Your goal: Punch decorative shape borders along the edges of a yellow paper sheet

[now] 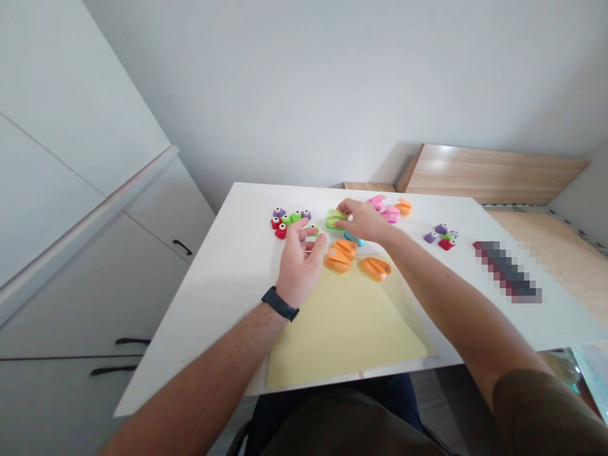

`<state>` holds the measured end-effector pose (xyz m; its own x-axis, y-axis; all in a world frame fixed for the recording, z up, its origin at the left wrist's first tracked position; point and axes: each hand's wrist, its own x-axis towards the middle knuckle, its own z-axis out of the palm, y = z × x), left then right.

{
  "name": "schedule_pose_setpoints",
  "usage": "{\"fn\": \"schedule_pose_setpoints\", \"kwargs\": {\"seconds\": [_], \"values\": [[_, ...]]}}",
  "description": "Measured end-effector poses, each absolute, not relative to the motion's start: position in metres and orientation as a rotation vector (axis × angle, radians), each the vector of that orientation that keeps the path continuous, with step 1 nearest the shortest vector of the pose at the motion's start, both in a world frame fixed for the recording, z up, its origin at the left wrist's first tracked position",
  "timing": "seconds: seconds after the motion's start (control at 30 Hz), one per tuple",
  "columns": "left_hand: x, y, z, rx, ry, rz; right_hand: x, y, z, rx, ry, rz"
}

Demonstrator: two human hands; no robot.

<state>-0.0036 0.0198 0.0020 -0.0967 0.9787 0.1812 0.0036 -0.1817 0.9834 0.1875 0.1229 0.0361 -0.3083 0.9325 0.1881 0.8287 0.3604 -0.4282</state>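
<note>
Vividly lime-green, rounded punch [334, 221] in the pinching right hand [363, 220], left hand [299, 263] with fingers apart

We were in a room that looked like part of a home, probably a bedroom. To our left stood tall white cabinets [85, 272], wardrobe-like, with slim dark handles [133, 341]. Past the right side of a plain white table [209, 297], we saw a wood-grain headboard [498, 172] and a pale wooden bed base [527, 228] — household furniture, we judged — near a bare, pale wall [294, 95].
</note>
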Motion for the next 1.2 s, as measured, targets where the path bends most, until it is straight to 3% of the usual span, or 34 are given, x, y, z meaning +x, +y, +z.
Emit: {"fn": "schedule_pose_setpoints", "kwargs": {"seconds": [0.23, 0.5, 0.63, 0.93, 1.2], "values": [[-0.003, 0.018, 0.002, 1.326, 1.2, 1.369, 0.188, 0.131, 0.025, -1.601, -2.255, 0.392], [-0.002, 0.016, 0.003, 1.334, 1.207, 1.345, 0.218, 0.104, 0.028, -1.765, -2.38, 0.215], [-0.001, 0.015, 0.004, 1.324, 1.179, 1.34, 0.227, 0.089, 0.031, -1.662, -2.137, 0.283], [0.003, -0.001, 0.017, 1.532, 0.958, 1.308, 0.207, 0.025, 0.064, -0.977, -1.342, 1.342], [0.004, -0.007, 0.021, 1.546, 0.867, 1.232, 0.199, 0.009, 0.059, -0.896, -1.266, 1.594]]}}
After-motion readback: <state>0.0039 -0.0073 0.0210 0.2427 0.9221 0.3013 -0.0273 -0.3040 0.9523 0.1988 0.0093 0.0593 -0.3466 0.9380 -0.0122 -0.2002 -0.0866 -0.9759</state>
